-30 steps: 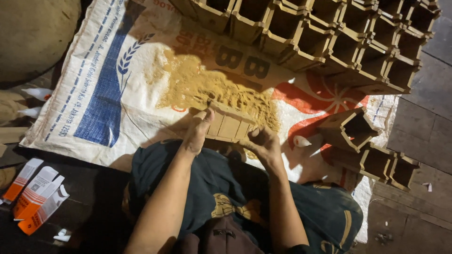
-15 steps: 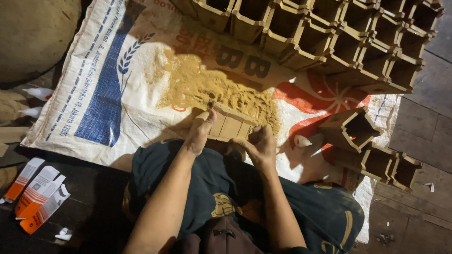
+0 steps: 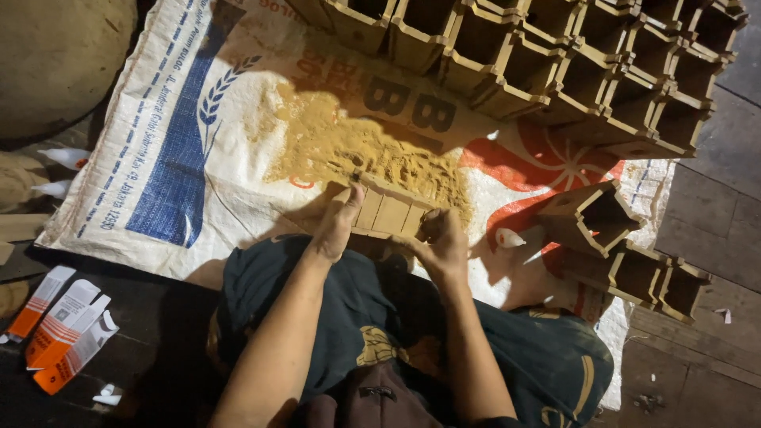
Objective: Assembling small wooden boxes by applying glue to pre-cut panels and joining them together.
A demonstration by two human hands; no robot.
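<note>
- Front and centre, a wooden strip piece [image 3: 390, 212] of joined slats lies on the sack just beyond the person's knees, its far edge against the sawdust pile [image 3: 357, 150].
- Left hand [image 3: 339, 222] presses down on the piece's left end, fingers wrapped over the edge and gripping it.
- Right hand [image 3: 441, 242] is curled tight at the right end; it seems to pinch something small there, though what cannot be made out.
- By the look of it, this piece is mid-work while many are finished.
- Stacked open wooden boxes [image 3: 555, 63] fill the top, all empty inside; a few more boxes [image 3: 626, 254] lie at the right, also empty.
- Everything rests on a printed woven sack [image 3: 182, 143]; orange-and-white cartons [image 3: 63, 333] lie at lower left.
</note>
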